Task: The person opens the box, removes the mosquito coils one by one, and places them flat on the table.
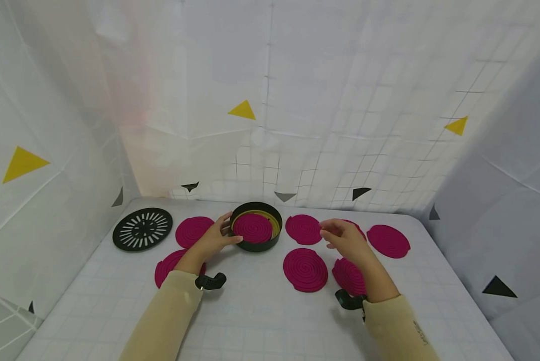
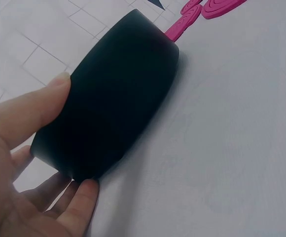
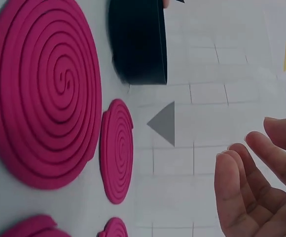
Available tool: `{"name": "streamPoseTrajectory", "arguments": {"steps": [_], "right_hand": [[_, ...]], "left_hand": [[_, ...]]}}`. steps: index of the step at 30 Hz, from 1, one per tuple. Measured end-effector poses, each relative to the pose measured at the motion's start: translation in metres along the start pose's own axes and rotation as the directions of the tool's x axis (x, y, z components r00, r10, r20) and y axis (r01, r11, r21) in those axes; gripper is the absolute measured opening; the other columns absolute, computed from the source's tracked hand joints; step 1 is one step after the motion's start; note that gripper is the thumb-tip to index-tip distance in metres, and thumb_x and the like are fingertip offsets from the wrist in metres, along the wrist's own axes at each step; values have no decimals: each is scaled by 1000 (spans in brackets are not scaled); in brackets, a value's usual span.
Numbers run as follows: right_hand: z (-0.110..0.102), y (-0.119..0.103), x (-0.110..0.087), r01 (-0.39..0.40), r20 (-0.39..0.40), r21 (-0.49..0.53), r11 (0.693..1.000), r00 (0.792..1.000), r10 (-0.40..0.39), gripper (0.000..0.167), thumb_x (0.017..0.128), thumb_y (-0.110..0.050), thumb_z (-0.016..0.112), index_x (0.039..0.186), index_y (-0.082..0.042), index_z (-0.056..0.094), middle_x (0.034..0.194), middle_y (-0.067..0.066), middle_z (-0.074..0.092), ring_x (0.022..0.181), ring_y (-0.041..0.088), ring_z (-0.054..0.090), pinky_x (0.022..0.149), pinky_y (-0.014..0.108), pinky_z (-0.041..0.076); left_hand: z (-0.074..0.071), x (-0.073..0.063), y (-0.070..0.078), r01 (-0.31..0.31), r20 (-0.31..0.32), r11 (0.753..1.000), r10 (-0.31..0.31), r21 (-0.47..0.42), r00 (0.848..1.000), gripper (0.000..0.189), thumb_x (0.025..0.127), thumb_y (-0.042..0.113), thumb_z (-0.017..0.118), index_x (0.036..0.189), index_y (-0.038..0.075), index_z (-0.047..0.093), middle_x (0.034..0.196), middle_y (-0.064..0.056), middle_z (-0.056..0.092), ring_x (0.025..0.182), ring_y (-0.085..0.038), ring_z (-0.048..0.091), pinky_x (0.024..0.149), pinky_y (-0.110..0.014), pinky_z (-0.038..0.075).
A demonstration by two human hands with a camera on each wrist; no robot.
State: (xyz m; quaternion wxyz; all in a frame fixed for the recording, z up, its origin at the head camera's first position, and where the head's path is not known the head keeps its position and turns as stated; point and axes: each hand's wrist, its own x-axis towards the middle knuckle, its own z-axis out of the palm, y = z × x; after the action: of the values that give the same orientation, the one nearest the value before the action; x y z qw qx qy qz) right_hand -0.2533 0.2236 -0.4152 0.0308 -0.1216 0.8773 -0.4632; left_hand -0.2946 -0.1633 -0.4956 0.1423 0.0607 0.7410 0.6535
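My left hand (image 1: 210, 244) grips the left side of a round black mosquito coil tin (image 1: 257, 247), thumb at the front and fingers around the side. In the left wrist view the tin's dark wall (image 2: 108, 98) fills the middle, with thumb and fingertips on it. Inside the tin lies a pink mosquito coil (image 1: 252, 228), with a yellowish inner surface (image 1: 276, 225) showing around it. My right hand (image 1: 348, 244) hovers right of the tin, fingers loosely bent and nothing between them, also visible in the right wrist view.
Several more pink coils lie flat: a coil (image 1: 194, 231) left of the tin, others such as a coil (image 1: 305, 269) and a coil (image 1: 389, 241) to the right. A black slotted lid (image 1: 130, 245) lies at far left. White sheeting (image 1: 315, 100) encloses the table.
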Motion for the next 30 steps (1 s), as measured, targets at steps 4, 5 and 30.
{"name": "streamPoseTrajectory", "arguments": {"steps": [4,5,30], "right_hand": [[7,-6,6,32,-24,-16,999,999,-32,30,100,-17,64,126,-3,64,118,18,66,96,26,67,79,37,60],[9,-8,8,42,-29,-18,999,999,-42,30,100,-18,64,126,-3,64,118,17,66,95,25,68,79,38,60],[66,-27,56,80,-35,-13,997,996,-80,26,99,-13,64,123,-5,67,117,13,68,100,26,66,84,40,57]], "left_hand": [[0,0,0,4,-2,1000,-4,7,1000,101,85,17,82,161,22,16,164,-16,19,151,-36,19,116,-53,29],[0,0,0,4,-2,1000,-4,9,1000,101,85,18,82,161,22,16,164,-16,19,151,-36,19,116,-53,29],[0,0,-1,-2,-6,1000,2,32,1000,99,86,18,82,161,22,17,164,-16,20,150,-36,20,116,-52,29]]}}
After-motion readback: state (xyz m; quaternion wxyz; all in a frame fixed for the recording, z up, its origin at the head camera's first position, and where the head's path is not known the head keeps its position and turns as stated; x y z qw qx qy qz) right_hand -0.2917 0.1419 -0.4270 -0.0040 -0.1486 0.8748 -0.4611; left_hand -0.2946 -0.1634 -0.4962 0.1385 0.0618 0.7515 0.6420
